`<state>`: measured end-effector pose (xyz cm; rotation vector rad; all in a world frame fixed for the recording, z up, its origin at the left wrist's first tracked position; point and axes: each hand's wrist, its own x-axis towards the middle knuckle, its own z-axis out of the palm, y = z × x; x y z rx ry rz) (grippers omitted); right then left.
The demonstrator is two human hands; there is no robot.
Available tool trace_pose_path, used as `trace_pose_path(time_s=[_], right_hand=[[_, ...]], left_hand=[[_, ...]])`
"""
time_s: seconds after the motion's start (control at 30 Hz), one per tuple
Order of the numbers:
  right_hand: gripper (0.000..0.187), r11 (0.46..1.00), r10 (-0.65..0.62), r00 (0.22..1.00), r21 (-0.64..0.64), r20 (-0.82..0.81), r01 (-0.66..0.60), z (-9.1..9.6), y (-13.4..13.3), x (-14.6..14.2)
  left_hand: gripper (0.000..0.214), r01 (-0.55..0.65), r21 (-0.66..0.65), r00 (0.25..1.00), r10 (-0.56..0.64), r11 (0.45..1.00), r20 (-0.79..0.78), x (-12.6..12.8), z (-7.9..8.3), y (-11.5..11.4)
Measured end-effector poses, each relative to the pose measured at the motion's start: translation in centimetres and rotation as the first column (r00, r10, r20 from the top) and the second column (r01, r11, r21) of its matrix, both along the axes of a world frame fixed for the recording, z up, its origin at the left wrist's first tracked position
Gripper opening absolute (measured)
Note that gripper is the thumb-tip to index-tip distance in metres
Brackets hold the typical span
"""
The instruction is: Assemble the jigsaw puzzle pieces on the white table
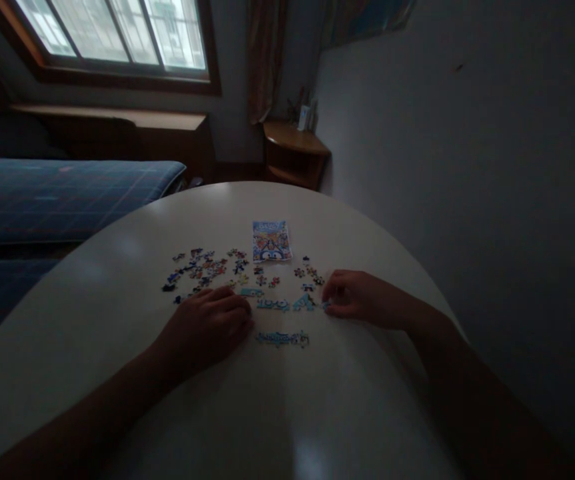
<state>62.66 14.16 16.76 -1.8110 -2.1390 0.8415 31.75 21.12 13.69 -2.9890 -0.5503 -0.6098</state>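
My right hand (351, 295) pinches a small light-blue puzzle piece (326, 304) between thumb and fingertips, just above or on the table. Beside it lies a joined teal puzzle section (303, 303), and left of that a joined strip (273, 304) with pale lettering. My left hand (212, 323) rests palm down with its fingers curled, next to a teal puzzle section (251, 292); whatever may be under its fingertips is hidden. Nearer to me lies another joined puzzle strip (282, 339). Loose puzzle pieces (207, 268) are scattered beyond my left hand, and several more pieces (310, 272) lie near my right.
A colourful picture sheet or packet (272, 241) lies farther back on the round white table (287, 407). A bed with a blue plaid cover (67, 197) stands left. A wooden corner stand (294, 140) is behind the table, and a wall (442, 147) runs along the right.
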Motion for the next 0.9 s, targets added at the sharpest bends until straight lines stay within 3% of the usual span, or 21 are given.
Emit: trace_pose_path(time_s=[0.13, 0.37, 0.53, 0.7, 0.9], right_hand=[[0.005, 0.999, 0.042, 0.999, 0.013, 0.004, -0.042, 0.1, -0.1, -0.3], [0.027, 0.999, -0.04, 0.997, 0.022, 0.068, 0.038, 0.4, -0.1, -0.3], [0.021, 0.999, -0.039, 0.998, -0.015, 0.049, 0.04, 0.6, -0.2, -0.1], [0.017, 0.998, -0.046, 0.996, -0.044, 0.081, 0.049, 0.5, -0.3, -0.1], [0.016, 0.997, -0.056, 0.994, -0.043, 0.097, 0.06, 0.4, -0.3, -0.2]], left_hand=[[0.021, -0.026, -0.015, 0.998, 0.025, 1.0, -0.064, -0.3, 0.3, 0.1], [0.02, -0.017, -0.02, 0.998, 0.016, 1.0, -0.052, -0.5, 0.1, 0.4], [0.022, 0.002, -0.023, 0.999, -0.003, 1.0, -0.037, -0.6, 0.2, 0.6], [0.016, 0.035, -0.035, 0.995, -0.031, 0.999, 0.095, -0.1, -0.7, 0.6], [0.019, 0.09, -0.074, 0.996, -0.088, 0.993, 0.03, 0.1, -1.1, 0.6]])
